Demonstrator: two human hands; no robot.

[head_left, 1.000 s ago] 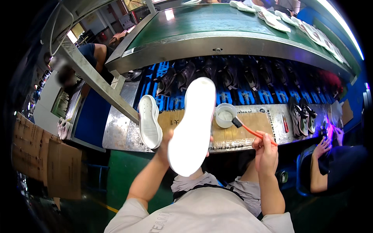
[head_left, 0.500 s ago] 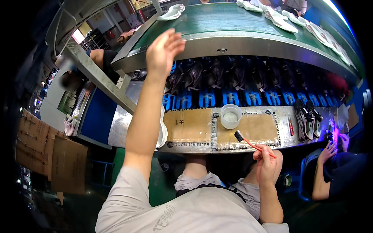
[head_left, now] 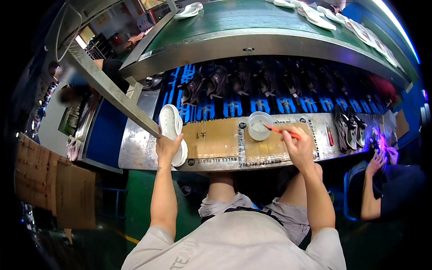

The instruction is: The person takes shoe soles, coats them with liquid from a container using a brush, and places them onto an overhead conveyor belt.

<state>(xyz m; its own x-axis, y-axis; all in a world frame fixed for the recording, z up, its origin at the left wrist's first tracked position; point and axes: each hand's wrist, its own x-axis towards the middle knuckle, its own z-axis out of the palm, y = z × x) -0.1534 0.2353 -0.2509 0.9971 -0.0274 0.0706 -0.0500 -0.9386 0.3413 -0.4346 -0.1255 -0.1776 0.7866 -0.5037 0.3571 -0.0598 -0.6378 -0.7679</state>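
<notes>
My left hand [head_left: 168,147] is closed round the near part of a white shoe sole [head_left: 169,120] at the left end of the bench. Another white sole edge shows just right of it, touching or overlapping; how they lie is partly hidden by the hand. In my right hand [head_left: 299,147] is an orange-handled brush [head_left: 280,130], pinched by its handle. The brush's head dips into a translucent white cup [head_left: 259,133] on the cardboard, so its bristles are hidden. Pale liquid or paste shows inside the cup.
Taped cardboard [head_left: 211,145] covers the bench. A red-handled tool [head_left: 330,136] and dark sneakers [head_left: 345,130] stand right. Behind, a lower line carries dark shoes on blue holders [head_left: 232,107]; above it, a green belt [head_left: 216,22] bears white soles. A co-worker's hands [head_left: 380,157] are far right.
My left hand has come down from near the green belt to the white sole on the bench. My right hand has moved up and forward, bringing the brush head into the cup.
</notes>
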